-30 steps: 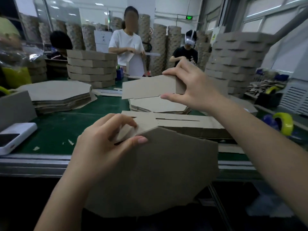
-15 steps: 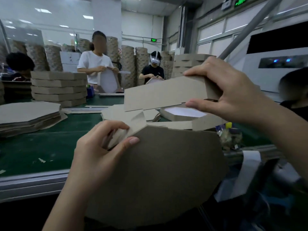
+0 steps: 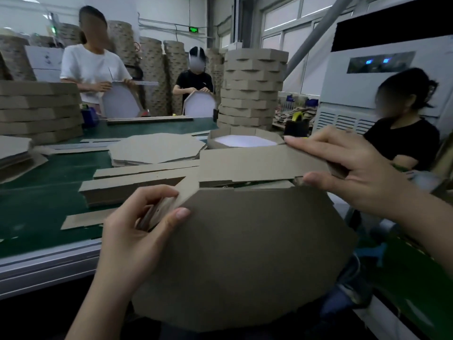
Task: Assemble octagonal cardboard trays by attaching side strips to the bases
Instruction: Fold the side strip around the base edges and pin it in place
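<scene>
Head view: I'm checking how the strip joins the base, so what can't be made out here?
Head view throughout:
- Joint of side strip and octagonal base: covered by fingers of the left hand.
- Strip's right end: inside the right hand.
- Base's inner face: turned away.
- Text on the green sign: too small, blurred.

The side strip (image 3: 257, 163) hides some fingers of the right hand (image 3: 365, 175) at 3 o'clock. The 12 o'clock sign (image 3: 193, 29) is illegible.
</scene>
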`<state>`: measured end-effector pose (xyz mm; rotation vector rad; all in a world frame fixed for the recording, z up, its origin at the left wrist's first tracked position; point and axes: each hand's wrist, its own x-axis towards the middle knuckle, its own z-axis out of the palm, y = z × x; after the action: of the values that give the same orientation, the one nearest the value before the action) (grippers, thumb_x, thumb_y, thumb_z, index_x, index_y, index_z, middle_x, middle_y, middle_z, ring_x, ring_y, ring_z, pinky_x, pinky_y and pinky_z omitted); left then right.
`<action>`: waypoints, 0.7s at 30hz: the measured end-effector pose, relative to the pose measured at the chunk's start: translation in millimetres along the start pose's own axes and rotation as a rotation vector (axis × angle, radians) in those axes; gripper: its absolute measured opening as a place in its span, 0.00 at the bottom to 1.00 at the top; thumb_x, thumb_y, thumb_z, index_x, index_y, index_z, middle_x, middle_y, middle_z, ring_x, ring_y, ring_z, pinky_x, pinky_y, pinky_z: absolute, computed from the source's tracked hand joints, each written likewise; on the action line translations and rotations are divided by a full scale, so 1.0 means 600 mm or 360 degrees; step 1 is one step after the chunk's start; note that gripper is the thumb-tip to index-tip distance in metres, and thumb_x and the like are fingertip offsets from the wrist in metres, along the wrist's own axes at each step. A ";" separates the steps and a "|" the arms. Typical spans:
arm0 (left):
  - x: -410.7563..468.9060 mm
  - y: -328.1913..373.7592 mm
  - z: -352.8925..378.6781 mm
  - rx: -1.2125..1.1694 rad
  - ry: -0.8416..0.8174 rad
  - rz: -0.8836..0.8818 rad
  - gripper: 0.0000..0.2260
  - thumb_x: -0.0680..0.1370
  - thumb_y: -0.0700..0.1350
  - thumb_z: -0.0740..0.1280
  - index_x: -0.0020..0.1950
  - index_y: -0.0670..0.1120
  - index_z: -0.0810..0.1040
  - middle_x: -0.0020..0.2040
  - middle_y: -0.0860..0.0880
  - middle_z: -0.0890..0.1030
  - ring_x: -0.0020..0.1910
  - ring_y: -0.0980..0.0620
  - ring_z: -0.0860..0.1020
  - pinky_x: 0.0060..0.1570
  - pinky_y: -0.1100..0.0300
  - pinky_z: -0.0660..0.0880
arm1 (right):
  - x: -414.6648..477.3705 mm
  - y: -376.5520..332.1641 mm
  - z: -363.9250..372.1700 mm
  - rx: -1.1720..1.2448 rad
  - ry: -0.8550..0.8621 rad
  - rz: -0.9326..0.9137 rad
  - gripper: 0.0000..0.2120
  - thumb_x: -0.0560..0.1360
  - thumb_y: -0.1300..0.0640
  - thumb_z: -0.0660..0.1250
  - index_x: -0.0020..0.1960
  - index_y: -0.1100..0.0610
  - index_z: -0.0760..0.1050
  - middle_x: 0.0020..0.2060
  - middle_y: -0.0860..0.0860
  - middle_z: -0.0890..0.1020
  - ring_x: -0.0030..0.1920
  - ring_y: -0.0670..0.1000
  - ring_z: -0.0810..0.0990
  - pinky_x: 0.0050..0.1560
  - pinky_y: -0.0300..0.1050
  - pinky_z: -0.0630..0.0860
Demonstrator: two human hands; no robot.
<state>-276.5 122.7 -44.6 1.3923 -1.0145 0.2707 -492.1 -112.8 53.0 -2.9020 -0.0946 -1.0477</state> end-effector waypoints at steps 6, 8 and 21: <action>-0.009 -0.023 -0.009 0.0043 0.0013 -0.0034 0.10 0.68 0.59 0.69 0.48 0.62 0.78 0.49 0.60 0.82 0.48 0.60 0.80 0.50 0.68 0.74 | -0.015 0.026 0.059 0.0388 -0.0062 0.0134 0.29 0.77 0.38 0.59 0.71 0.55 0.67 0.56 0.34 0.71 0.60 0.35 0.70 0.61 0.29 0.64; -0.011 -0.030 -0.010 0.0054 0.0002 -0.0050 0.09 0.69 0.59 0.69 0.48 0.62 0.78 0.50 0.60 0.82 0.49 0.60 0.80 0.50 0.67 0.74 | -0.013 0.030 0.075 0.0477 -0.0081 0.0175 0.28 0.77 0.37 0.60 0.70 0.53 0.67 0.55 0.32 0.71 0.59 0.36 0.70 0.60 0.29 0.64; -0.016 -0.073 -0.020 0.0072 -0.0002 -0.0097 0.09 0.69 0.57 0.70 0.49 0.62 0.78 0.52 0.58 0.82 0.54 0.58 0.80 0.54 0.66 0.73 | 0.004 0.049 0.148 0.0660 -0.0125 0.0199 0.27 0.77 0.37 0.58 0.69 0.51 0.68 0.54 0.46 0.74 0.56 0.39 0.72 0.59 0.31 0.67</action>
<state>-246.2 127.6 -79.7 1.4617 -0.9709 0.2488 -431.7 -135.4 -14.3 -2.5360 -0.1164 -0.7842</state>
